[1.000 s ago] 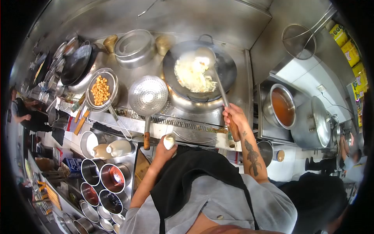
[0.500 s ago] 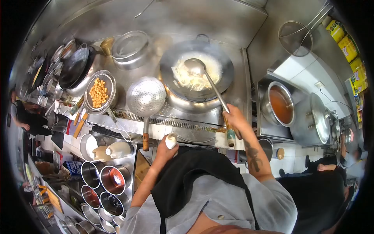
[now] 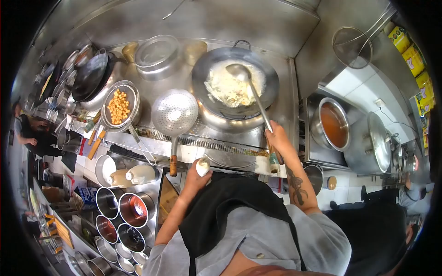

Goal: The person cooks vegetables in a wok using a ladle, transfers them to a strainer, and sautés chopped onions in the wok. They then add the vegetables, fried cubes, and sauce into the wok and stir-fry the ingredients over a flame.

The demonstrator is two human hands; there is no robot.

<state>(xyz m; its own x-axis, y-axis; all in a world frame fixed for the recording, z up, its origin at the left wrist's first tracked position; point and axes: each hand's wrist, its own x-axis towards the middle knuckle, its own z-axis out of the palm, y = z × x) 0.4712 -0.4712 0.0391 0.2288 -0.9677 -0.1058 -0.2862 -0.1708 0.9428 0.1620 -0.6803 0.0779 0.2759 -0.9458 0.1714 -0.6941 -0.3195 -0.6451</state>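
Observation:
My right hand (image 3: 277, 136) is closed around the long handle of a ladle (image 3: 252, 94). Its bowl rests in the pale, steaming food (image 3: 225, 87) inside a dark wok (image 3: 271, 94) on the stove. My left hand (image 3: 195, 180), closed near my apron, grips a bunched white cloth (image 3: 202, 166). Just ahead of that hand lies a perforated strainer (image 3: 175, 112) with a wooden handle. Further left, a wire-mesh strainer (image 3: 134, 99) holds browned cubes (image 3: 118, 107).
At right are a bowl of reddish-brown liquid (image 3: 332, 126) and a large lidded pot (image 3: 375, 142). Metal containers (image 3: 108, 202) and white bottles (image 3: 142, 175) stand at lower left. A co-worker in dark clothing (image 3: 373, 230) is close on my right; another person (image 3: 32, 138) stands far left.
The ladle's bowl has moved slightly right and toward the wok's far side. The view has shifted a little. My left hand keeps its hold on the cloth.

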